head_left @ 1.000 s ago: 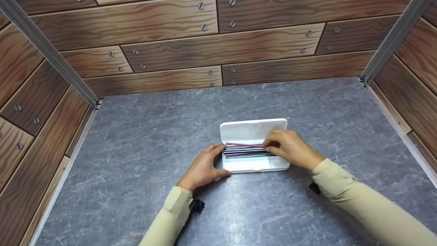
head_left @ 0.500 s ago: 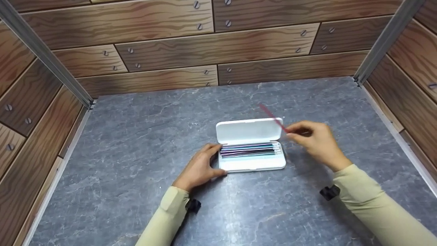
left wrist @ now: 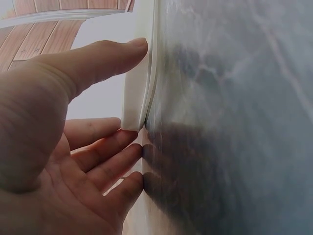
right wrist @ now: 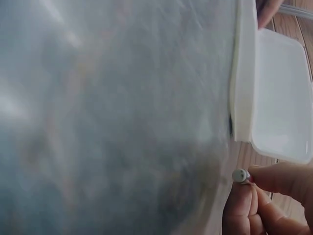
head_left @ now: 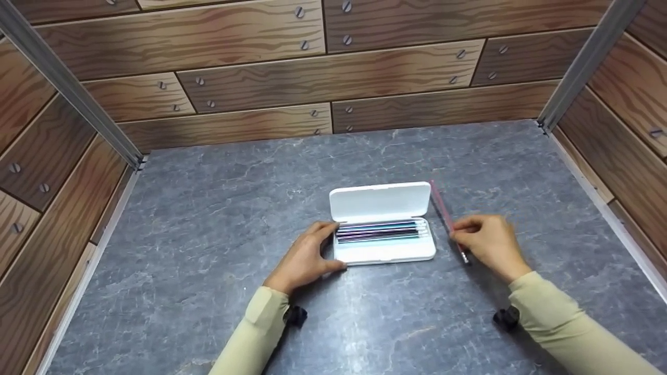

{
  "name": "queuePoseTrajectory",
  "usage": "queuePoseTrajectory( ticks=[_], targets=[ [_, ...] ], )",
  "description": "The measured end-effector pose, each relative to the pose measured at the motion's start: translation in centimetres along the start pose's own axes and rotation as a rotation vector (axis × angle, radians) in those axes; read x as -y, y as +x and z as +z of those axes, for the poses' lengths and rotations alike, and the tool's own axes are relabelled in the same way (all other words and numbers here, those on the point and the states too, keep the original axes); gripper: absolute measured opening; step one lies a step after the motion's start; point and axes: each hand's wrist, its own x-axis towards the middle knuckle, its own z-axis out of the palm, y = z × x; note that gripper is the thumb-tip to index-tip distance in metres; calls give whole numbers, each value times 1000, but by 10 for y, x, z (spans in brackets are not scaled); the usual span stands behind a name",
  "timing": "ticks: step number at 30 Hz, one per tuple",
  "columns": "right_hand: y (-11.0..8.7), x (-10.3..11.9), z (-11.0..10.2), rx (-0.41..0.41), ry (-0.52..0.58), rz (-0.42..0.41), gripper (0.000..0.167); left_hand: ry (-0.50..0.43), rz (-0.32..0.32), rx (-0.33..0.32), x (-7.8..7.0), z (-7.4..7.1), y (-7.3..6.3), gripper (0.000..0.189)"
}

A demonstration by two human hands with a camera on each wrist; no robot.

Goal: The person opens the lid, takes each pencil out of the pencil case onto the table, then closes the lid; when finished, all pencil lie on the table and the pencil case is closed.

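While the left grip is spread against the white case, the right grip pinches a slim, pinkish-red pencil, pale-tipped at its near end, slanting just right of the case.

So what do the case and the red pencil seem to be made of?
The case looks like smooth, satin plastic: even white color, rounded molded corners. The red pencil may be painted wood, judging by its evenly colored shaft, though plastic is possible; its pale end could be a rubber eraser.
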Motion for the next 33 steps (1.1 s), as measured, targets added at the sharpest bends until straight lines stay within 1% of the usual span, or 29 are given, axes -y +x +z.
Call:
queuePoseTrajectory(
  ticks=[5, 13, 21, 30, 33],
  targets=[
    [-3, 0, 6, 33, -7, 52, 29, 2, -8, -3, 0, -1, 0, 91],
    [-3, 1, 9, 82, 27, 96, 31, 6, -12, 1, -1, -1, 0, 92],
    [-3, 0, 10, 80, -21, 75, 27, 7, -13, 1, 0, -1, -1, 92],
    [-5, 1, 9, 73, -41, 51, 26, 4, -3, 2, 0, 0, -1, 91],
    [-5, 2, 7, 66, -42, 41, 29, 4, -2, 12, 0, 0, -1, 91]
  ],
)
